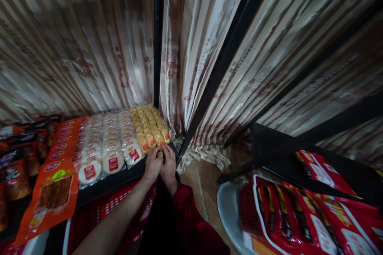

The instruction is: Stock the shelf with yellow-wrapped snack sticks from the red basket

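Both hands meet at the right front corner of a black shelf [98,189]. My left hand [153,163] and my right hand [168,167] are side by side, with fingertips at the front of the yellow wrapped packs [151,127]. The fingers of each are curled and close together; what they hold, if anything, is too small and dark to make out. Left of the yellow packs lie rows of round white wrapped cakes [113,162] with red labels. A long orange pack [56,183] hangs over the shelf's front edge.
Dark orange bags [16,179] fill the far left. Red baskets [119,203] stand below the shelf. Dark posts [158,36] and striped curtains [119,48] rise behind. At right are red packs [323,171] and a white tub [229,203].
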The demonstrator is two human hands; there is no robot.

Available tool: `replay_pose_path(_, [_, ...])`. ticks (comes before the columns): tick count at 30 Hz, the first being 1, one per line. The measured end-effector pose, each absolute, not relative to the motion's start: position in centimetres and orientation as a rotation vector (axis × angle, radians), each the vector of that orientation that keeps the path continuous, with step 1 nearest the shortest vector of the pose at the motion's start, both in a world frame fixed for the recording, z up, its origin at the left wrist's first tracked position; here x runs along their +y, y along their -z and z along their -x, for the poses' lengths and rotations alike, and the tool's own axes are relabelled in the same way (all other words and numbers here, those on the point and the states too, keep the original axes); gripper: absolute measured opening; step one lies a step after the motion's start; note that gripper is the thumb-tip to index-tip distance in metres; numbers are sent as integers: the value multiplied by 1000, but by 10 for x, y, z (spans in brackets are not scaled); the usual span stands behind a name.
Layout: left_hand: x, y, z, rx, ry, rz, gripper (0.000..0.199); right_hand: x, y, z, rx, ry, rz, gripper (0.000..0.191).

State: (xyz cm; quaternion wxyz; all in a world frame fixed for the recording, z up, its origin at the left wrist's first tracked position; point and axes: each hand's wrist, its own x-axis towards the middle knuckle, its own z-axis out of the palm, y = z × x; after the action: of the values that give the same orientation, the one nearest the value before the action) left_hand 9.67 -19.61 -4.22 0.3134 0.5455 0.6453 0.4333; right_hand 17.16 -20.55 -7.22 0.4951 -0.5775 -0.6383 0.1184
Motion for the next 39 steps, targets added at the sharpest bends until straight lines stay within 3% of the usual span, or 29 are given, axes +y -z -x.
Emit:
replay_pose_path(23, [-216, 41, -92, 1708, -1185, -1430, 29, -214, 69, -172, -1528, -400, 1350, 50])
replay_pose_path(39, [-248, 47, -84, 1689, -1220, -1535, 20, -240, 74, -161, -1516, -429, 1251, 34])
